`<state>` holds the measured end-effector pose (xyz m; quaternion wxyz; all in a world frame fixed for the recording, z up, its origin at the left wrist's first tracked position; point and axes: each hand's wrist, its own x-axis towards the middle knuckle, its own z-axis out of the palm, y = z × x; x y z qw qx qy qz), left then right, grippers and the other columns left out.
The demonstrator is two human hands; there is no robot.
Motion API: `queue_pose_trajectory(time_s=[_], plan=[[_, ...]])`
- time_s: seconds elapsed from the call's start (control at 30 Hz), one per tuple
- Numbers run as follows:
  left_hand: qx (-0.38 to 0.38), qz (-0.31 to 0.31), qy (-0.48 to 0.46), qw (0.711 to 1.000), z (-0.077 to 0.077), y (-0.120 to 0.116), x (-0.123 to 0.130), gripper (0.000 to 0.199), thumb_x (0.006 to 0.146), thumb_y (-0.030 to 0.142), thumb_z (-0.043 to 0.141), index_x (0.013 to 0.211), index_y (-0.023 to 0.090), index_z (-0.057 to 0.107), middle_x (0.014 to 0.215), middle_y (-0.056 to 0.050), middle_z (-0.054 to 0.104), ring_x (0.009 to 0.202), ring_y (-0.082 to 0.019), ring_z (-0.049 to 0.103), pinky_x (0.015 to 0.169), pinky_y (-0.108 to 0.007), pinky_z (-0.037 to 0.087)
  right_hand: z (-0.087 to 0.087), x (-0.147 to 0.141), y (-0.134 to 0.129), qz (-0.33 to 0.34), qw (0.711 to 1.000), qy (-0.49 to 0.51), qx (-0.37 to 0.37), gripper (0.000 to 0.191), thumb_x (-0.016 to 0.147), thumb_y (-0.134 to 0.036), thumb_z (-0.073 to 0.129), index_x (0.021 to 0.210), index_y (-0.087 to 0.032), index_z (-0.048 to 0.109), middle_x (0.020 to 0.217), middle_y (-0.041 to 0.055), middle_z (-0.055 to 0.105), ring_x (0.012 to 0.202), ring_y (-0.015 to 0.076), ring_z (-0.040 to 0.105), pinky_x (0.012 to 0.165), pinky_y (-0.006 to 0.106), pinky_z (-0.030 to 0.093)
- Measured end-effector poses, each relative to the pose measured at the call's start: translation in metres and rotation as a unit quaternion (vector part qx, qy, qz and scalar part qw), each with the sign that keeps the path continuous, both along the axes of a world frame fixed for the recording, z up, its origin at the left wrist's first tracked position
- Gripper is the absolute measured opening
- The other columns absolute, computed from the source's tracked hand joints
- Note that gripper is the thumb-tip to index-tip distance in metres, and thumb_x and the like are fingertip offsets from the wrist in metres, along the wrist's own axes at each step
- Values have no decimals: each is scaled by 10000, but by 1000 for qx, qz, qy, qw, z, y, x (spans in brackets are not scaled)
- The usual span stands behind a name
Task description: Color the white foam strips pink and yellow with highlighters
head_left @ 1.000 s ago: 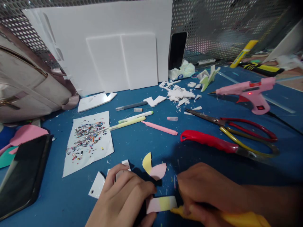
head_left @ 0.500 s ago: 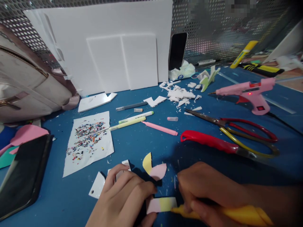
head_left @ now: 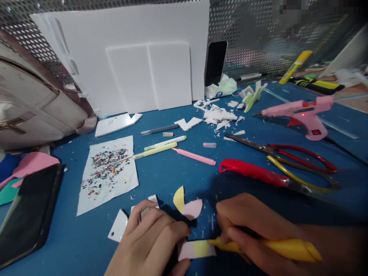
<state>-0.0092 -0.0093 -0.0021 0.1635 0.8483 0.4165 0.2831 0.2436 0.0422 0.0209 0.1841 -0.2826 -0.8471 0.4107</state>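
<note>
Fingers of the right hand point(head_left: 253, 226) pinch a yellow marker point(head_left: 287, 250), tip at the upper edge of a small strip point(head_left: 186, 251), near its right end. Left hand point(head_left: 158, 237): forefinger and thumb pressed in on the strip's left end, other fingers bent. Strip is pink at left, yellow in the middle, pale at right, low on the blue bench point(head_left: 172, 178) between both hands. Just beyond it, a notched cutout point(head_left: 192, 209), one lobe yellow, one pink. White piece with a hole point(head_left: 117, 227) partly behind the left hand. Further out: pink pen point(head_left: 195, 156), pale yellow pen point(head_left: 155, 150) beside a white pen point(head_left: 165, 143), dark gray pen point(head_left: 161, 129). Left of the pens, white sheet point(head_left: 126, 186) with tiny multicolored bits point(head_left: 107, 168) scattered on top. Right side: red-handled tool point(head_left: 253, 171), metal end by the scissors point(head_left: 247, 143), which have red and yellow handles. Behind these, pink glue gun point(head_left: 299, 109), red light on; white scraps point(head_left: 220, 114) piled left of its nozzle. Far left, dark phone point(head_left: 31, 211) lying flat, pale bag point(head_left: 31, 99) behind. Back: white board point(head_left: 86, 53) upright, second phone point(head_left: 215, 63) standing at its right edge.
</note>
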Motion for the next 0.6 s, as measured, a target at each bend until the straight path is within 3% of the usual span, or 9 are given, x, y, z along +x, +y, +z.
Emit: queue_pose_trajectory(time_s=[0.13,0.3,0.47,0.6], plan=[[-2,1,-1,1000,0,0,0,90,1011,288,553,1071,227,580,944,41,684,869,-131,605,1059,-339,287,1,0,1,44,999,3,-14,165,917,-180,438,758,-216,456,671,3,597,579,130,566,537,212,447],[-3,4,3,1000,-1,0,0,90,991,272,585,1071,232,585,955,41,688,860,-134,606,1049,-343,296,2,3,0,-25,1000,-14,-4,226,979,-201,382,780,-208,488,718,21,610,584,137,561,551,236,442],[8,-1,4,1000,-2,0,-1,122,972,256,610,1088,236,577,973,30,695,853,-144,616,1050,-350,306,-1,2,1,51,999,12,-4,167,926,-170,431,766,-209,460,685,6,598,594,133,563,551,227,443],[6,-1,2,1000,-1,1,0,90,980,238,590,1070,229,583,952,34,686,845,-141,604,1047,-338,294,-1,1,-4,-11,1000,-12,9,233,985,-212,357,789,-208,481,721,36,613,613,153,561,551,256,447]])
